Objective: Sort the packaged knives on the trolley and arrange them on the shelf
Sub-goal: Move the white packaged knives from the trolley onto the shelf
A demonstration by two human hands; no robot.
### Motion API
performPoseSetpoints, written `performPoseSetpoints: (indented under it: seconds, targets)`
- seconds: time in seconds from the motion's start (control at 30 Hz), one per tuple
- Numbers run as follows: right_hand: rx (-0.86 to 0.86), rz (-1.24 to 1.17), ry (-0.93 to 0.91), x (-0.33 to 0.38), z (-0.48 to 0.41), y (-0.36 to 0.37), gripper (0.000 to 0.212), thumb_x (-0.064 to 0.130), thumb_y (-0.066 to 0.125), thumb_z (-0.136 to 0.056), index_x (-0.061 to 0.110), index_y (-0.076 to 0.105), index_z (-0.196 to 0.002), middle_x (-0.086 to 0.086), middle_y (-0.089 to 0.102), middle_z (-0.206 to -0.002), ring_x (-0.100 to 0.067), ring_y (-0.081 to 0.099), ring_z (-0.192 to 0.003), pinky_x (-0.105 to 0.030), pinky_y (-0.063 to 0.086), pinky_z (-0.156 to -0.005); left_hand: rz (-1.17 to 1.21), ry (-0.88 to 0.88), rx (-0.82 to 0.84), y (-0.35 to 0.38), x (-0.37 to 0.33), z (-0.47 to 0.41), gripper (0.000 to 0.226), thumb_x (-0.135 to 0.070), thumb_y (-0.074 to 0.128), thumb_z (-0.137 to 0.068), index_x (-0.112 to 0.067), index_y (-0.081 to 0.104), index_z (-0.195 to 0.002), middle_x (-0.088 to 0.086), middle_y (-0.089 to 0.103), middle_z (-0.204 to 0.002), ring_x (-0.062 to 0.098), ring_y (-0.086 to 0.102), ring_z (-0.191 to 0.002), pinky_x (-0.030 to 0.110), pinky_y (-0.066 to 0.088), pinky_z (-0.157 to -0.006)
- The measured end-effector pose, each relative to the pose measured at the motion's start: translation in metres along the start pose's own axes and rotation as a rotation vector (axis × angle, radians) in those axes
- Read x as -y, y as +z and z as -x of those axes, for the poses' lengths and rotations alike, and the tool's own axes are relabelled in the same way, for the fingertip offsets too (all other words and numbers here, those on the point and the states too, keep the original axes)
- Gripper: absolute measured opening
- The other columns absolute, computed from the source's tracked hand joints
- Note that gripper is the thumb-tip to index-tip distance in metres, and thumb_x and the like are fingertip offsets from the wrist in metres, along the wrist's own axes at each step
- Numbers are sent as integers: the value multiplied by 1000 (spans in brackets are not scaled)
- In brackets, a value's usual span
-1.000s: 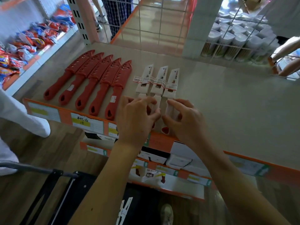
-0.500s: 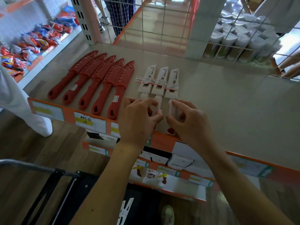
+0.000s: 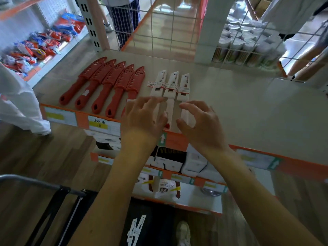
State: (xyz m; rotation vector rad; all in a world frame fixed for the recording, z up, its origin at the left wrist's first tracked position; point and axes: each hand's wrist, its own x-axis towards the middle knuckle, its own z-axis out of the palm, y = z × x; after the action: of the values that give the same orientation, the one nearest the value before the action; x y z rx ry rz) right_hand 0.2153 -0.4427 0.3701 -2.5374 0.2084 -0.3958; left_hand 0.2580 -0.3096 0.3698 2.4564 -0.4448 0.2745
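Several red sheathed knives (image 3: 104,86) lie side by side on the left of the beige top shelf (image 3: 239,110). To their right lie three white packaged knives (image 3: 171,85), tips pointing away from me. My left hand (image 3: 143,119) hovers over the handle of the leftmost white knife with its fingers spread and holds nothing. My right hand (image 3: 202,125) hangs beside the rightmost white knife, fingers loosely curled and apart from it. One more white packaged knife (image 3: 134,231) lies on the black trolley (image 3: 58,201) below.
A wire mesh (image 3: 170,29) backs the shelf, with stacked cups (image 3: 245,45) behind it. Lower shelves hold boxed goods (image 3: 168,160). A person in white (image 3: 19,103) stands at the left, and other people stand beyond the mesh. My shoe (image 3: 183,233) shows by the trolley.
Both hands have let go of the white knife handles and lifted slightly, fingers spreading. The three white knives stay in their row.
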Motion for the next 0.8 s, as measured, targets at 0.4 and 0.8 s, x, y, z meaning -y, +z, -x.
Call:
performPoseSetpoints:
  seconds: [0.4,0.8]
  targets:
    - [18,-18,130,76,119,36,37,25,61,-86,15,59,-121,-3,53,-126,-21,45,-118,-26,34,-97,42,134,24,-59,70,104,41,-35,47,-86,-11,60,-117,11,59,-122,32,52,-114,45,44,-94]
    - [84,-84,235,114,242,87,35,20,65,-82,11,62,-116,-6,57,-120,-25,50,-110,-24,37,-88,-7,155,253,-72,126,223,46,-40,40,-84,-11,60,-115,10,63,-113,31,58,-104,42,49,-85]
